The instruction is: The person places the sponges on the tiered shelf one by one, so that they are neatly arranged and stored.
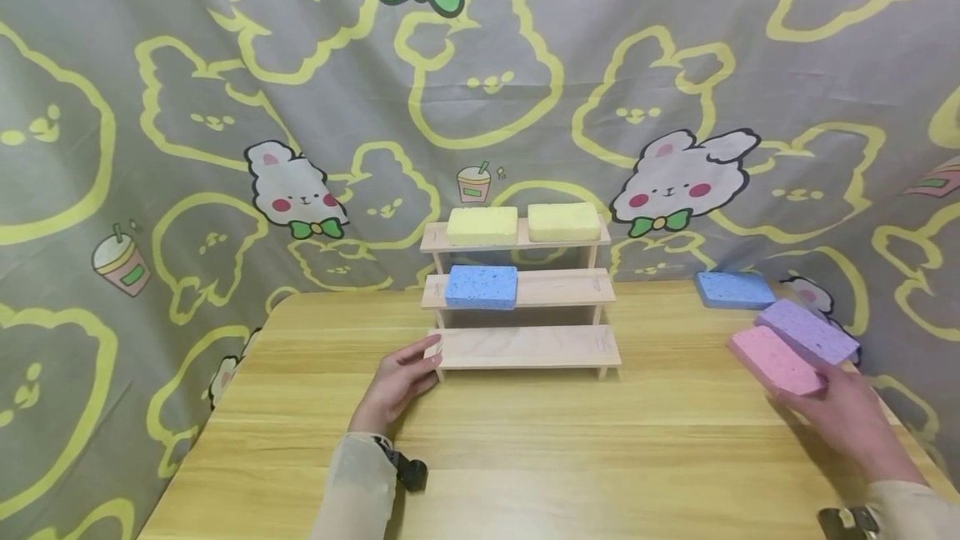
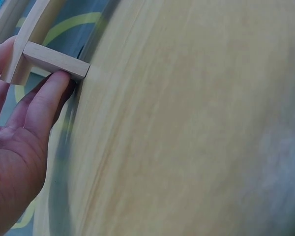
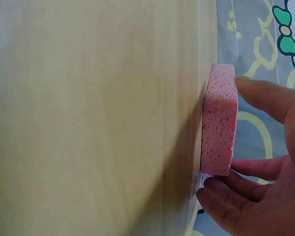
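Note:
My left hand holds the left end of the lowest tier of a three-tier wooden display rack. In the left wrist view its fingertips meet the end piece by a leg. On the right of the table, my right hand is at the near corner of a pink sponge. The right wrist view has the thumb at one edge of this sponge and the other fingers spread by its opposite end. Right behind it lies a purple sponge, partly overlapped by the pink one.
Two yellow sponges sit on the top tier. A blue sponge rests on the left of the middle tier. Another blue sponge lies at the table's back right. A patterned grey curtain hangs behind the wooden table.

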### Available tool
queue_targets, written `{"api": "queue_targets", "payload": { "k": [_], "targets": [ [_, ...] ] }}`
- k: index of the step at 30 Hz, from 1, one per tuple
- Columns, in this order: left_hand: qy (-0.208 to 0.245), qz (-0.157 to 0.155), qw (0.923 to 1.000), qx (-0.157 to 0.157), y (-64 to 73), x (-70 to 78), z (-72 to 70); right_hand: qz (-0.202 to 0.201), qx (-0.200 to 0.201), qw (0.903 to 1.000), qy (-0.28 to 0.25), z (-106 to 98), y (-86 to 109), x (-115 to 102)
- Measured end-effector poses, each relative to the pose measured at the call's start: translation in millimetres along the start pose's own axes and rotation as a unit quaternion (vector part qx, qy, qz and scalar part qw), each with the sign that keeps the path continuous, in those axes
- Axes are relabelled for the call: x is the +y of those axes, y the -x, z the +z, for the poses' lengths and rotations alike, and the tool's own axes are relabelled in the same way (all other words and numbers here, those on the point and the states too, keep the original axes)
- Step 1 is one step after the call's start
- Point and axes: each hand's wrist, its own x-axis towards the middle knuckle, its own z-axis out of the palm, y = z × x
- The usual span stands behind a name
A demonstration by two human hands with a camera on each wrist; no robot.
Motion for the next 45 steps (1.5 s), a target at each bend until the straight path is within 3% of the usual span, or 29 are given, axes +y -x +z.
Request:
{"api": "queue_targets", "payload": {
  "k": [19, 31, 39, 45],
  "targets": [
    [-0.008, 0.002, 1.0, -0.001, -0.7, -0.6, -0.9, 0.01, -0.029, 0.9994, 0.013, -6.5, 0.1, -4.3],
    [-0.008, 0.001, 0.9999, -0.006, -2.0, -0.7, -2.5, -0.071, 0.01, 0.9969, -0.033, -3.9, -3.0, -17.0],
    [-0.014, 0.0, 0.9999, -0.01, -1.0, 0.6, -3.5, -0.056, -0.033, 0.9955, -0.069, -0.6, -3.7, -30.8],
    [-0.022, 0.003, 0.9996, -0.017, 1.3, 1.7, -3.3, -0.079, -0.023, 0.9929, -0.086, 4.6, -4.6, -36.8]
  ]
}}
